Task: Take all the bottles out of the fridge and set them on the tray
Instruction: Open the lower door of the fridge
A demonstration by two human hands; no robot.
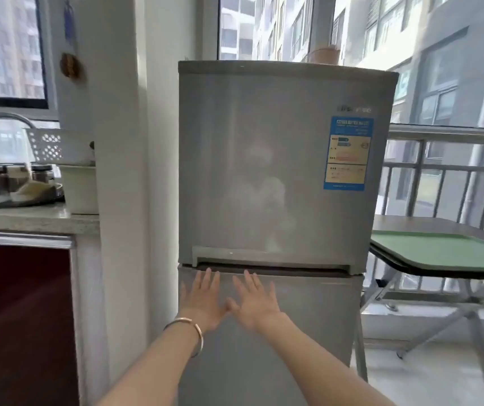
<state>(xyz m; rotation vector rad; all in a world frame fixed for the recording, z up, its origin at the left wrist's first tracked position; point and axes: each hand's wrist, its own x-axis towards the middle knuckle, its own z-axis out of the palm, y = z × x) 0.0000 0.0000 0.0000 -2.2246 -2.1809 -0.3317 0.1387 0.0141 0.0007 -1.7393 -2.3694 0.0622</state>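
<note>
Two flat, empty hands, left hand [204, 300] and right hand [256, 301], on the one silver fridge's [270, 171] lower door; one green tray [446, 253] right of it.

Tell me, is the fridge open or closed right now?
Closed. Both doors of the fridge sit flush, and nothing inside shows. The left hand and right hand are spread open at the lower door.
</note>
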